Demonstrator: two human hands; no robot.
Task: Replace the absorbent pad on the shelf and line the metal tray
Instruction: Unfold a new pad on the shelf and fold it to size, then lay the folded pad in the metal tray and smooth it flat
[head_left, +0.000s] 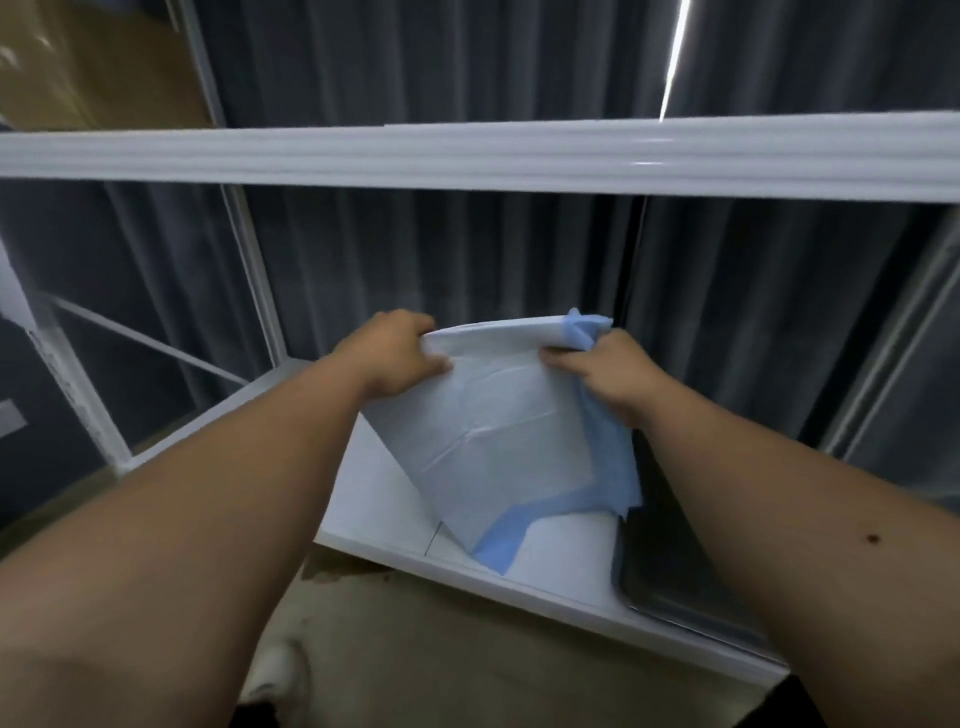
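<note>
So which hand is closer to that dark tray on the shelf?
The right hand. It grips the pad at its right top corner, just above the tray. The left hand grips the pad's left top corner, farther from the tray.

White pad (498, 431) edged blue; white shelf (379, 499); seemingly dark tray (670, 566).

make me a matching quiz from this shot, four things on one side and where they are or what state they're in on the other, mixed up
Things:
1. absorbent pad
2. metal tray
3. left hand
4. curtain

Places or states:
A. hangs behind the shelf
B. held up folded, lower corner hanging down to the shelf
C. lies dark at the shelf's right end
D. grips the pad's top left edge

Pairs: 1-B, 2-C, 3-D, 4-A
</note>
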